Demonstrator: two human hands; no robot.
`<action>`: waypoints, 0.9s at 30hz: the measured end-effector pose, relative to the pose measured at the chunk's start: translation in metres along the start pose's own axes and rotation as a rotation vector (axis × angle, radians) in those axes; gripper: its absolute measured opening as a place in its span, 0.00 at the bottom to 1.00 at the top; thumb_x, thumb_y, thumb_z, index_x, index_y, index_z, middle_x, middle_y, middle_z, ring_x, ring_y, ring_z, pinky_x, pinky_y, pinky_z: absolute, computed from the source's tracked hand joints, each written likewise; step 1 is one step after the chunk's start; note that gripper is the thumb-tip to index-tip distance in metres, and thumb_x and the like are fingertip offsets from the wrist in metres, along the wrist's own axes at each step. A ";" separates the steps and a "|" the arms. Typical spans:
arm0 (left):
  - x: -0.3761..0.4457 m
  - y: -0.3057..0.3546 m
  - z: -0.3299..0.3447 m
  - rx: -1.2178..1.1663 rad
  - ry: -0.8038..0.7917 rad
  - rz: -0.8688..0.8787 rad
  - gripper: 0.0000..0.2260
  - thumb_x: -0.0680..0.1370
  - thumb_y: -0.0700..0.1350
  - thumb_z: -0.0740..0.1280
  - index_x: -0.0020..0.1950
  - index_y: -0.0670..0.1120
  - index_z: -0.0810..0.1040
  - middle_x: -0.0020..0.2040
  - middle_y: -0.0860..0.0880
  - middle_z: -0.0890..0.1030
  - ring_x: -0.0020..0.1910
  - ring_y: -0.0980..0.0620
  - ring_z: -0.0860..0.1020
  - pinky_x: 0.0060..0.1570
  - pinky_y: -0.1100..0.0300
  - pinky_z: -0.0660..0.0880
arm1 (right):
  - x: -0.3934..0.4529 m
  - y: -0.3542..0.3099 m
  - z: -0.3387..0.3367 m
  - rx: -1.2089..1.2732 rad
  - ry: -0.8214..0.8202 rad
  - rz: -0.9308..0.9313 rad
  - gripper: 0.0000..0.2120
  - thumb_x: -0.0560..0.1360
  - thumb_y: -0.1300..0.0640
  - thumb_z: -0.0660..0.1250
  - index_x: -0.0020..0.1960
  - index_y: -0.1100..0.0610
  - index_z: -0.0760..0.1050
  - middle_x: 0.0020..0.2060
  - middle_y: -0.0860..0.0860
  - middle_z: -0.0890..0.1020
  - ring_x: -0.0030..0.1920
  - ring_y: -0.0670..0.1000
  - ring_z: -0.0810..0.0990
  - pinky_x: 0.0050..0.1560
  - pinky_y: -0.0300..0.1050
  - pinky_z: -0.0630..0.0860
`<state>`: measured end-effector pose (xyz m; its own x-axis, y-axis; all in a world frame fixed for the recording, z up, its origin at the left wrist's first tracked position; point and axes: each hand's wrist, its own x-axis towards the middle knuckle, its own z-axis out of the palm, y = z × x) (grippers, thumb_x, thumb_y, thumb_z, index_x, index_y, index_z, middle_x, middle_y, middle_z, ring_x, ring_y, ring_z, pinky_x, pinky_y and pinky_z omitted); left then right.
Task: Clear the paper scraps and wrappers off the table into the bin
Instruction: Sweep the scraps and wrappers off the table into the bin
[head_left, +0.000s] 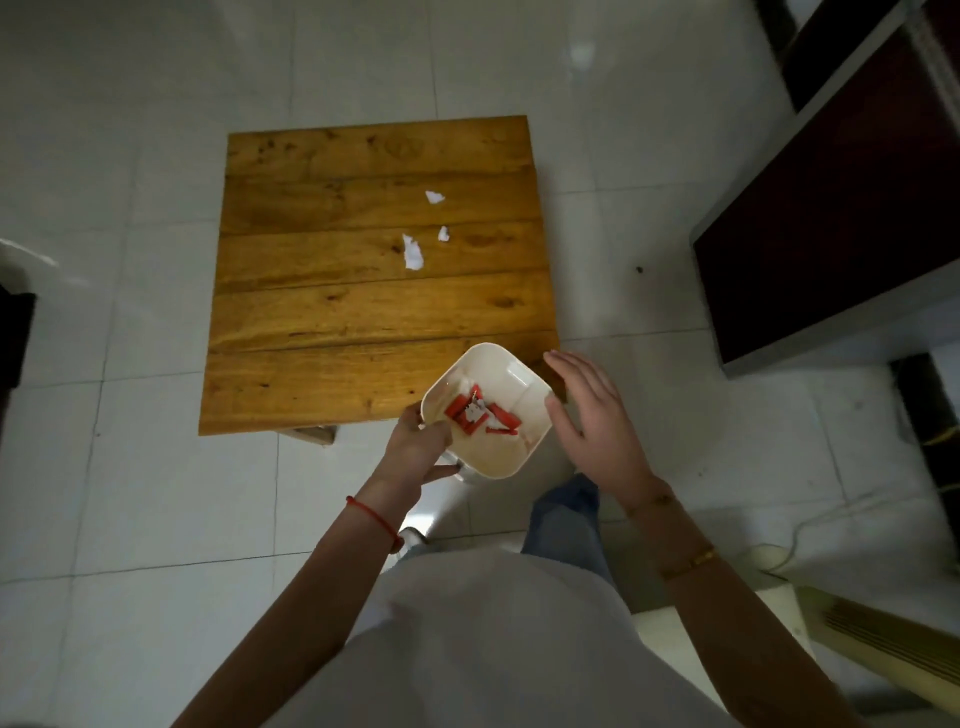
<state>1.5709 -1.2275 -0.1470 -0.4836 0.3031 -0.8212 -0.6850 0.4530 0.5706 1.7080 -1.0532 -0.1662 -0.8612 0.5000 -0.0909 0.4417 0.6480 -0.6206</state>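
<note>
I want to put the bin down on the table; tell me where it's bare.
The wooden table is bare across its left half, far edge and near planks. Three paper scraps cluster right of centre. The left hand holds the bin at the near right corner.

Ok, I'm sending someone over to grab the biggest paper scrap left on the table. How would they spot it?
Look at the square wooden table on the white tiled floor. Three white scraps lie right of its centre. The biggest scrap is the long torn strip nearest the person, left of the small scrap and below the far scrap; both of those are much shorter.
</note>
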 end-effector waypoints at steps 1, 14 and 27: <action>0.000 0.004 0.016 -0.005 0.003 0.001 0.24 0.76 0.34 0.60 0.72 0.45 0.65 0.68 0.40 0.71 0.65 0.37 0.73 0.40 0.53 0.81 | 0.005 0.011 -0.013 0.001 -0.009 -0.013 0.22 0.83 0.51 0.58 0.76 0.54 0.65 0.73 0.50 0.69 0.75 0.50 0.64 0.76 0.52 0.62; 0.007 0.059 0.214 -0.159 0.008 0.008 0.23 0.76 0.33 0.59 0.70 0.43 0.66 0.55 0.41 0.76 0.57 0.40 0.75 0.45 0.50 0.81 | 0.081 0.138 -0.174 -0.120 -0.089 -0.214 0.22 0.82 0.52 0.58 0.75 0.55 0.65 0.73 0.50 0.70 0.74 0.48 0.64 0.74 0.41 0.56; 0.069 0.135 0.271 -0.271 0.116 0.004 0.24 0.76 0.33 0.59 0.71 0.44 0.65 0.61 0.40 0.74 0.61 0.38 0.74 0.44 0.50 0.79 | 0.210 0.180 -0.216 -0.105 -0.174 -0.344 0.23 0.81 0.53 0.58 0.74 0.57 0.66 0.70 0.53 0.73 0.71 0.51 0.68 0.73 0.44 0.62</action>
<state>1.5928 -0.9179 -0.1296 -0.5348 0.1990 -0.8212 -0.7961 0.2069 0.5687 1.6606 -0.7073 -0.1293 -0.9892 0.1442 -0.0277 0.1352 0.8203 -0.5557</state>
